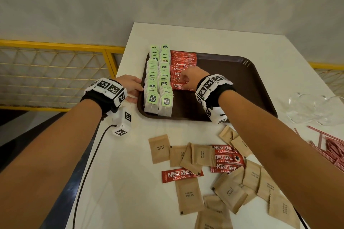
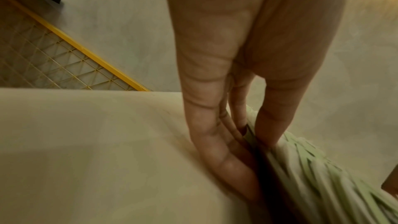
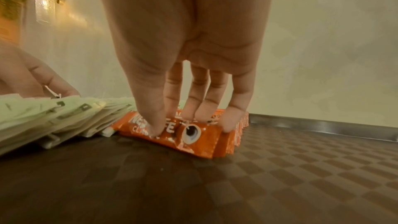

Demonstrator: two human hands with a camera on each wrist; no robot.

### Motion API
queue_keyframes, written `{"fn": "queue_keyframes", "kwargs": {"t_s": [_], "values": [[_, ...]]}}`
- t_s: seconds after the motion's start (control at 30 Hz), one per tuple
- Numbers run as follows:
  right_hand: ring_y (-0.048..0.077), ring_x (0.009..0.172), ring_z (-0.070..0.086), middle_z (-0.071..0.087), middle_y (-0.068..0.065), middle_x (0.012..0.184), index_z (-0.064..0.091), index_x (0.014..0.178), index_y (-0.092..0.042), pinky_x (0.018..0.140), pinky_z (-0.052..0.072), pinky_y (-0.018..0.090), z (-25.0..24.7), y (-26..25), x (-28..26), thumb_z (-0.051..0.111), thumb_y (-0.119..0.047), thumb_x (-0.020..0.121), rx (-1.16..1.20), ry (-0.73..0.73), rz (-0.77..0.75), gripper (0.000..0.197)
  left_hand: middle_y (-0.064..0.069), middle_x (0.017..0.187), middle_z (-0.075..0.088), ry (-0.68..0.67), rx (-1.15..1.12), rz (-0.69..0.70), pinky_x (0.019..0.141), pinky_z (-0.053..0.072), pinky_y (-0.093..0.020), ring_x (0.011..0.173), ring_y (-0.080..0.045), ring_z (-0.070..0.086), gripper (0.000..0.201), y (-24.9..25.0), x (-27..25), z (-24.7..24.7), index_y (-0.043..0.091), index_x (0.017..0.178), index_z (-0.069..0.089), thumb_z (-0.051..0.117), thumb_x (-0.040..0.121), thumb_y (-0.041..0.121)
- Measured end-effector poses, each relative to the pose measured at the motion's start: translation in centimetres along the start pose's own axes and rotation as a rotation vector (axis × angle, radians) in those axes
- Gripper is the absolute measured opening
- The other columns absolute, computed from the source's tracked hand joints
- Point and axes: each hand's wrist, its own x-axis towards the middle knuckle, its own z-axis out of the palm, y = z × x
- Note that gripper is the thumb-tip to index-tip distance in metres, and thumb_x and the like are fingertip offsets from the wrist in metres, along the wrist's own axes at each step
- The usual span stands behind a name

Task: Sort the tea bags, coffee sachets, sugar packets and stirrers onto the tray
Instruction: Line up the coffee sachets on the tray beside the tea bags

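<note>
Head view first, nearest me: a loose scatter of tan paper brown-sugar packets (image 1: 192, 193) lies on the white worktop (image 1: 126, 154), with a few red foil Nescafe coffee sachets (image 1: 226, 158) mixed among them. Off to the right edge sits a bundle of thin red-striped stirrers (image 1: 333, 151), and beyond it some clear glass dishes (image 1: 307, 106).

Further in is the dark brown plastic tray (image 1: 242, 83). Along its left side run two rows of green-tagged tea bags (image 1: 158, 80), overlapped like shingles. Just beside them, a row of red sachets (image 1: 183, 59) is stacked toward the far rim.

The right hand (image 1: 191, 77) is down on that row; from the right wrist its fingers (image 3: 234, 105) stand nearly straight, tips pressing on the front sachet (image 3: 193, 135), thumb on its printed face, not closed around it.

The left hand (image 1: 131, 84) rests at the tray's left rim, fingers (image 2: 217, 125) extended and relaxed against the edge beside the tea bags, holding nothing.
</note>
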Motion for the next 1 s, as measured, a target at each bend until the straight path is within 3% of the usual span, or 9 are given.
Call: {"fn": "queue_keyframes", "kwargs": {"t_s": [0.1, 0.47, 0.57, 0.63, 0.73, 0.8, 0.87, 0.93, 1.0], "values": [[0.024, 0.104, 0.056, 0.06, 0.009, 0.113, 0.059, 0.111, -0.009, 0.082, 0.044, 0.03, 0.1, 0.0, 0.1, 0.061, -0.018, 0.087, -0.011, 0.003, 0.001, 0.025, -0.008, 0.088, 0.059, -0.001, 0.001, 0.0, 0.048, 0.055, -0.031, 0.076, -0.018, 0.058, 0.038, 0.0, -0.1, 0.0, 0.008, 0.126, 0.049, 0.052, 0.09, -0.004], [0.023, 0.106, 0.054, 0.059, 0.01, 0.114, 0.058, 0.113, -0.008, 0.082, 0.04, 0.026, 0.2, 1.1, -0.6, 0.067, -0.02, 0.084, 0.079, 0.03, 0.01, 0.033, -0.007, 0.084, 0.059, 0.008, -0.033, -0.003, 0.049, 0.053, -0.033, 0.072, -0.018, 0.058, 0.03, 0.1, -0.2, 0.2, 0.013, 0.114, 0.05, 0.052, 0.09, -0.004], [0.02, 0.102, 0.055, 0.059, 0.008, 0.11, 0.059, 0.11, -0.008, 0.077, 0.038, 0.023, -0.1, 1.9, -1.2, 0.067, -0.021, 0.085, 0.113, 0.028, 0.04, 0.029, -0.008, 0.085, 0.059, 0.011, -0.022, -0.004, 0.042, 0.053, -0.028, 0.073, -0.018, 0.058, 0.032, 0.1, -0.5, 0.2, 0.011, 0.118, 0.05, 0.052, 0.09, -0.004], [0.019, 0.099, 0.054, 0.058, 0.006, 0.106, 0.06, 0.108, -0.009, 0.077, 0.037, 0.024, -0.6, 2.3, -1.9, 0.067, -0.023, 0.085, 0.141, 0.037, 0.055, 0.027, -0.011, 0.094, 0.059, 0.026, -0.016, 0.012, 0.05, 0.056, -0.033, 0.079, -0.021, 0.058, 0.04, 0.4, -0.8, 0.2, 0.011, 0.127, 0.047, 0.054, 0.089, -0.002], [0.014, 0.09, 0.053, 0.058, 0.003, 0.1, 0.061, 0.104, -0.013, 0.077, 0.037, 0.025, -1.3, 2.5, -3.8, 0.066, -0.027, 0.085, 0.235, 0.065, 0.054, 0.024, -0.015, 0.127, 0.051, 0.298, 0.312, 0.251, 0.079, 0.049, -0.038, 0.104, -0.027, 0.055, 0.051, 1.6, -1.4, 0.1, 0.013, 0.136, 0.041, 0.059, 0.088, 0.008], [0.013, 0.087, 0.054, 0.058, -0.001, 0.095, 0.06, 0.102, -0.018, 0.08, 0.043, 0.028, -1.7, 2.2, -5.8, 0.066, -0.031, 0.084, 0.307, 0.021, 0.04, 0.022, -0.013, 0.125, 0.052, 0.417, 0.489, 0.519, 0.084, 0.042, -0.031, 0.101, -0.024, 0.054, 0.045, 2.5, -3.6, 1.0, 0.012, 0.132, 0.045, 0.059, 0.089, 0.015], [0.01, 0.081, 0.054, 0.058, -0.005, 0.089, 0.06, 0.1, -0.023, 0.076, 0.045, 0.025, -1.8, 1.8, -8.5, 0.067, -0.033, 0.083, 0.365, -0.085, 0.012, 0.021, -0.007, 0.11, 0.057, 0.291, 0.578, 0.665, 0.078, 0.039, -0.025, 0.088, -0.017, 0.052, 0.035, 3.2, -7.0, 2.8, 0.014, 0.124, 0.051, 0.058, 0.09, 0.02], [0.007, 0.078, 0.054, 0.058, -0.009, 0.086, 0.06, 0.101, -0.024, 0.07, 0.044, 0.02, -1.4, 1.1, -11.3, 0.07, -0.034, 0.081, 0.358, -0.198, -0.005, 0.025, 0.002, 0.1, 0.059, 0.019, 0.725, 0.668, 0.07, 0.038, -0.023, 0.083, -0.012, 0.053, 0.028, 3.0, -10.4, 5.2, 0.019, 0.116, 0.055, 0.06, 0.089, 0.028], [0.006, 0.08, 0.054, 0.059, -0.009, 0.089, 0.06, 0.106, -0.024, 0.072, 0.044, 0.02, -0.6, 0.6, -13.7, 0.074, -0.037, 0.075, 0.261, -0.264, -0.001, 0.036, 0.004, 0.098, 0.061, -0.249, 0.922, 0.643, 0.064, 0.039, -0.017, 0.081, -0.006, 0.053, 0.031, 2.0, -13.1, 7.7, 0.022, 0.112, 0.056, 0.062, 0.086, 0.037]]}}
